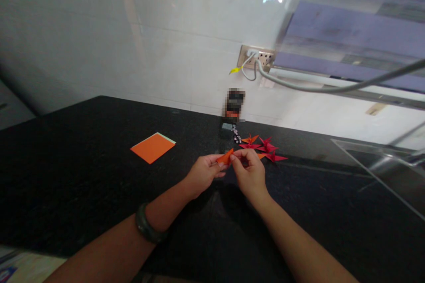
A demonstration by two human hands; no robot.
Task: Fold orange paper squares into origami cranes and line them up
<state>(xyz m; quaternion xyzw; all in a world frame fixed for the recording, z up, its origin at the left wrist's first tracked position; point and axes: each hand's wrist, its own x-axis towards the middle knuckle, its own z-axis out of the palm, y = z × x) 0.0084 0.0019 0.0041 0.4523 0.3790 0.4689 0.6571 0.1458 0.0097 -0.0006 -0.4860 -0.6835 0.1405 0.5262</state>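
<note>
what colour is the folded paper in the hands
Orange; the folded paper piece, pinched by left hand and right hand, shows best in the head view.

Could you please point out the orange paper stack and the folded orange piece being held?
orange paper stack (pixel 152 148): head view, middle of top sheet.
folded orange piece (pixel 225 157): head view, its exposed middle.

A black speckled stone countertop runs along the wall. Left of centre lies a flat stack of square orange paper sheets, a pale green edge showing beneath. Nearer the wall, small folded red and orange paper cranes cluster just beside a dark beaded trinket
</note>
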